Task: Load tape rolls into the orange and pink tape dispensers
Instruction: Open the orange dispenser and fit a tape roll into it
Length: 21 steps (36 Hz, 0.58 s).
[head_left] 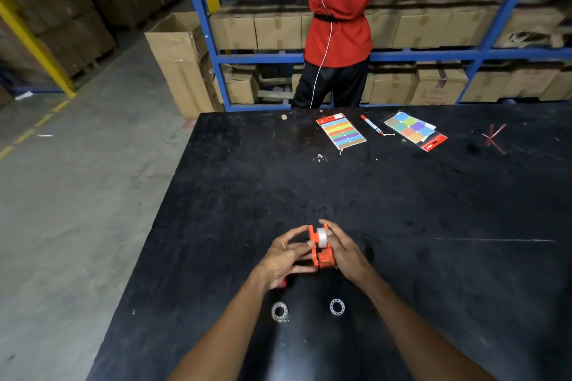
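The orange tape dispenser (322, 255) stands on the black table (433, 210) between my hands, with a clear tape roll (322, 237) seated in its top. My left hand (286, 260) grips the dispenser's left side, thumb against the wheel. My right hand (345, 252) holds its right side, fingertips touching the roll. A bit of pink (282, 283), probably the pink dispenser, shows under my left wrist, mostly hidden. Two more tape rolls lie flat nearer to me, one on the left (279, 311) and one on the right (337, 307).
At the table's far side lie a pack of coloured label strips (341, 134), a red marker (371, 125), a second pack of coloured stickers (413, 130) and a red rubber band (494, 138). A person in a red shirt (339, 18) stands behind the table at blue shelving with cartons.
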Motion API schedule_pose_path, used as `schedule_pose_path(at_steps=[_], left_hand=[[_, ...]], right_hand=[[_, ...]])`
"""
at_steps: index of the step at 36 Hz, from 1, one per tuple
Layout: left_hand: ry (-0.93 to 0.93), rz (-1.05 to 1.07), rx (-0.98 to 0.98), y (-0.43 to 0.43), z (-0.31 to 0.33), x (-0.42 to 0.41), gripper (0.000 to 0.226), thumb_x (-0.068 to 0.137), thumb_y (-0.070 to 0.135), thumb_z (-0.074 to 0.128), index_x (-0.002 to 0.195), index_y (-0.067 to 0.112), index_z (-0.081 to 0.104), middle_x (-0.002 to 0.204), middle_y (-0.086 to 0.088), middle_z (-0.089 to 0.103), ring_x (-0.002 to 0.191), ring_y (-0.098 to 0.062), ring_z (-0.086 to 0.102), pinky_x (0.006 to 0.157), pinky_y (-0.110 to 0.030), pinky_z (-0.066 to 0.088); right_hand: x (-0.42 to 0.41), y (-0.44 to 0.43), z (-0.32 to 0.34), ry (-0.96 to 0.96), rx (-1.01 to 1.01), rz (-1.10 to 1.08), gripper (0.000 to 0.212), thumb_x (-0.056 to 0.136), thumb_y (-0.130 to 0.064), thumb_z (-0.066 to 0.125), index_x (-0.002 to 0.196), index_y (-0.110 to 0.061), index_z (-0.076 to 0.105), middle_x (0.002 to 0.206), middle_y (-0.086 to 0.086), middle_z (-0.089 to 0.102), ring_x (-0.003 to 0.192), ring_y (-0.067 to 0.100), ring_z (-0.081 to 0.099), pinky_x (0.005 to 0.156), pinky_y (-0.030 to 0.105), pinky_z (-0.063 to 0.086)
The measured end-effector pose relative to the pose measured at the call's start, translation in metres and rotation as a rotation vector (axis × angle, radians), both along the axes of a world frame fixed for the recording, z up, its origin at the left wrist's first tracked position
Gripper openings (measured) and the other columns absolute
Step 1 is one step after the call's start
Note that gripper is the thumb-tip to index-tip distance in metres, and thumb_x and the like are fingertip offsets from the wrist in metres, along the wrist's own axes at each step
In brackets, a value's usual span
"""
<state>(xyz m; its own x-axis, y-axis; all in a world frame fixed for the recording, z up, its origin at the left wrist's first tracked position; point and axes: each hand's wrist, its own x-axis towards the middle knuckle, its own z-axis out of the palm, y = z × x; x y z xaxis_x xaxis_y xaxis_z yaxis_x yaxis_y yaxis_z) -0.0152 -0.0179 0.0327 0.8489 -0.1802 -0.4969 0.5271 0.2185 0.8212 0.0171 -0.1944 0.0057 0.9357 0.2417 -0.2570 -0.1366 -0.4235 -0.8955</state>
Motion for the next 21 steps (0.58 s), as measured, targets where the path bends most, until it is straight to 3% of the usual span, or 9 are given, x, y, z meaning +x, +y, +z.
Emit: schedule_pose_path(at_steps=[5,11,21], left_hand=[[-0.028,0.026,0.013,0.002,0.007,-0.007,0.047,0.089,0.011,0.068,0.133,0.023,0.054,0.109,-0.017,0.073,0.105,-0.034,0.070,0.090,-0.059,0.054],[-0.035,0.052,-0.004,0.005,0.016,-0.014,0.044,0.090,0.010,0.068,0.130,0.024,0.057,0.114,-0.020,0.071,0.105,-0.033,0.070,0.087,-0.056,0.057],[-0.014,0.047,-0.020,0.012,0.023,-0.013,0.045,0.091,0.010,0.066,0.132,0.023,0.054,0.114,-0.019,0.071,0.105,-0.034,0.070,0.091,-0.057,0.055]], right_hand=[[-0.006,0.008,0.010,-0.033,-0.020,0.009,0.039,0.090,-0.061,0.033,0.126,-0.059,0.050,0.127,-0.008,0.066,0.117,0.017,0.062,0.105,0.048,0.047],[-0.010,0.014,0.023,-0.038,-0.028,0.017,0.033,0.099,-0.046,0.034,0.126,-0.058,0.051,0.116,-0.007,0.069,0.104,0.015,0.066,0.098,0.046,0.052],[-0.016,0.023,0.036,-0.035,-0.039,0.050,0.040,0.102,-0.043,0.029,0.138,-0.053,0.044,0.139,-0.005,0.060,0.129,0.013,0.053,0.114,0.041,0.037]])
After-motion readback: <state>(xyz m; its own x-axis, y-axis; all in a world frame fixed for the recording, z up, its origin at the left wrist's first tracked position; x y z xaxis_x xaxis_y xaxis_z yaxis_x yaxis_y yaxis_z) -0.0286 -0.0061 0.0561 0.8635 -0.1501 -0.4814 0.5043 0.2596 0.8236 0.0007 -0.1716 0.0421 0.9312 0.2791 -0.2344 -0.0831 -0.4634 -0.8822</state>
